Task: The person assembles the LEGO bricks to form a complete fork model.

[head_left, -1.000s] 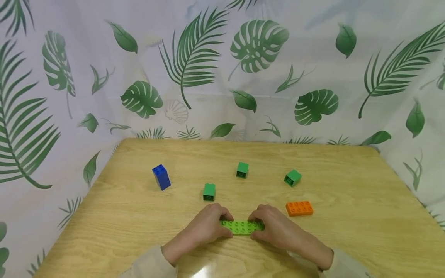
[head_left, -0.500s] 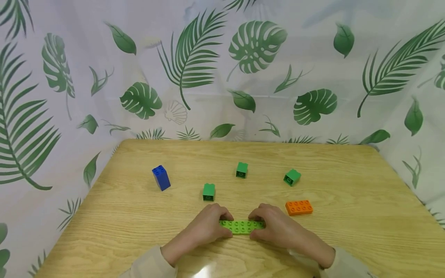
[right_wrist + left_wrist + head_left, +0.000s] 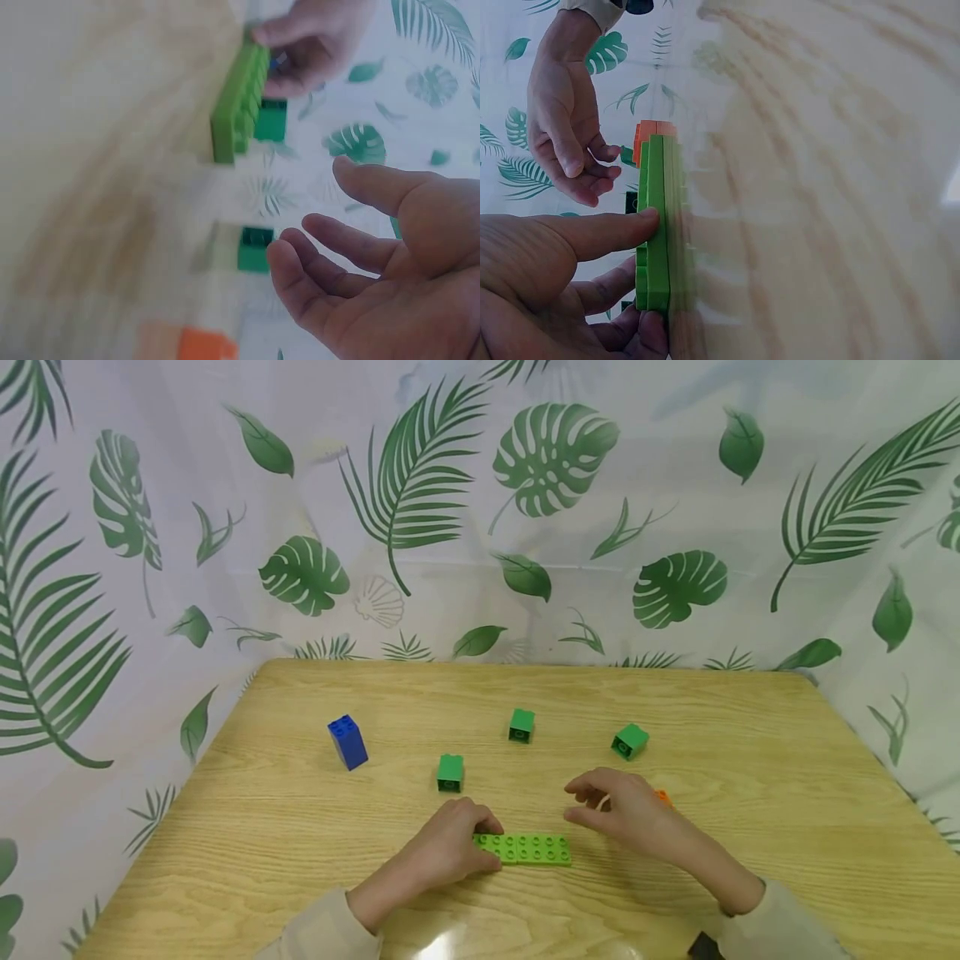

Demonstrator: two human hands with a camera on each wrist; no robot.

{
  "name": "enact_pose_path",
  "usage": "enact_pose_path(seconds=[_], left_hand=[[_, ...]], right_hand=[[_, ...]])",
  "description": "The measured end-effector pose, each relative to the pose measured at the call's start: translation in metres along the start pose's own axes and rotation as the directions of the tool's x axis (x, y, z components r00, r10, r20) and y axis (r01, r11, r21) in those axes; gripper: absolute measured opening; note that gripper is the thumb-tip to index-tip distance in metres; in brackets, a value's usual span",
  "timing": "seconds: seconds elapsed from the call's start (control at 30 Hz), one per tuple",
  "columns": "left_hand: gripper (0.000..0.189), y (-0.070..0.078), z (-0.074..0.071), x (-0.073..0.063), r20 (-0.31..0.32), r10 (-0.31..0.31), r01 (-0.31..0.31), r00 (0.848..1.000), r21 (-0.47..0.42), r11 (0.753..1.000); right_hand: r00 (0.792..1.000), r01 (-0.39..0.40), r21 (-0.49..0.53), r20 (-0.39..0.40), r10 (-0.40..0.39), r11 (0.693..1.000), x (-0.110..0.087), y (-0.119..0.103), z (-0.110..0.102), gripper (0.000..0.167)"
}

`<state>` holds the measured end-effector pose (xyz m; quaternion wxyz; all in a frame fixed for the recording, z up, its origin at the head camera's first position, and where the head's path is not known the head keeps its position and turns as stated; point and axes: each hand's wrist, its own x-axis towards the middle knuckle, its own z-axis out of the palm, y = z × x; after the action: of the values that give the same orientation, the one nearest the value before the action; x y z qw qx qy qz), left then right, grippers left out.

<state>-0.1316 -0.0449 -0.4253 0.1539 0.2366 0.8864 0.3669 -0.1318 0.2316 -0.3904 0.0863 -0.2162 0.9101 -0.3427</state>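
Note:
Two light green toy bricks (image 3: 543, 850) lie end to end on the table, studs up, with a thin seam between them. My left hand (image 3: 450, 843) pinches the left end, thumb on the near side and fingers on the far side. My right hand (image 3: 633, 810) is apart from the bricks, up and to their right, fingers loosely bent and nothing between them. It hides most of an orange brick (image 3: 663, 797), which also shows in the right wrist view at the bottom edge.
Green bricks stand beyond the hands: one at left (image 3: 451, 773), another at centre (image 3: 521, 726), a third at right (image 3: 630, 742). A tall blue brick (image 3: 348, 742) is farther left. Leaf-printed cloth (image 3: 450, 527) hangs behind the wooden table (image 3: 285, 827).
My right hand has let go of the right end of the light green bricks and moved up and right, now covering most of the orange brick. The left hand keeps its hold.

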Motion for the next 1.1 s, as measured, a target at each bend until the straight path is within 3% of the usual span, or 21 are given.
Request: enact_pose_path(seconds=[0.33,0.57,0.77,1.1], left_hand=[[0.033,-0.002,-0.001,0.001,0.007,0.003,-0.003,1.0,-0.009,1.0],[0.033,-0.002,-0.001,0.001,0.01,0.003,-0.003,1.0,-0.008,1.0],[0.033,-0.001,-0.002,-0.001,0.016,-0.008,0.008,1.0,-0.023,1.0],[0.033,-0.002,-0.003,-0.001,0.022,-0.001,0.002,1.0,-0.033,0.999]], right_hand=[[0.991,-0.075,-0.003,-0.112,0.075,0.997,0.003,0.033,-0.044,0.038],[0.977,-0.13,0.027,-0.165,0.132,0.991,0.003,0.064,-0.063,0.045],[0.968,-0.192,0.05,-0.157,0.197,0.98,0.008,0.087,-0.074,0.052],[0.957,-0.254,0.135,-0.111,0.27,0.958,0.017,0.104,-0.078,0.059]])
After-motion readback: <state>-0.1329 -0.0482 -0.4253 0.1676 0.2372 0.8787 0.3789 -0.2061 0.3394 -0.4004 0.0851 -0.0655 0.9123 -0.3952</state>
